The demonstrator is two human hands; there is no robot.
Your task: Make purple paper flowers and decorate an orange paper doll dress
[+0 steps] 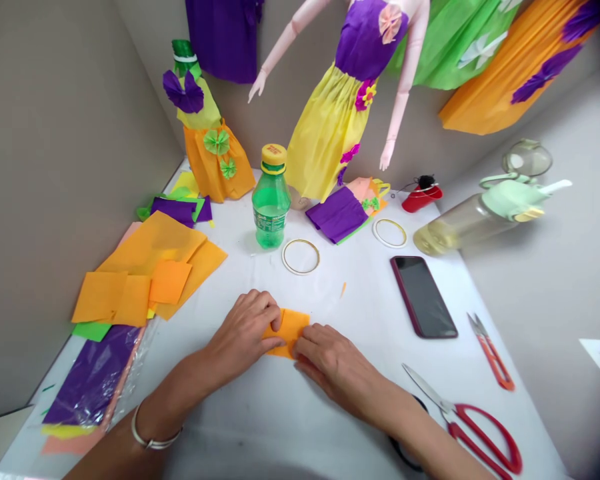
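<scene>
A small orange piece of non-woven fabric (293, 327) lies on the white table between my two hands. My left hand (247, 325) grips its left side, fingers curled and thumb pressed at the lower edge. At the right side, my right hand (325, 357) pinches the fabric with bent fingers, which hide that edge. Two rolls of narrow tape lie beyond the hands, one nearer roll (301, 257) and another roll (389, 233) farther right. Large red-handled scissors (455, 413) rest by my right forearm, which covers part of them.
Orange fabric sheets (150, 250) and a purple packet (93, 377) are piled at left. A green bottle (271, 200), a dressed bottle (207, 143) and a doll in a yellow skirt (330, 127) stand behind. At right lie a phone (425, 297), thread snips (493, 353) and a water bottle (470, 220).
</scene>
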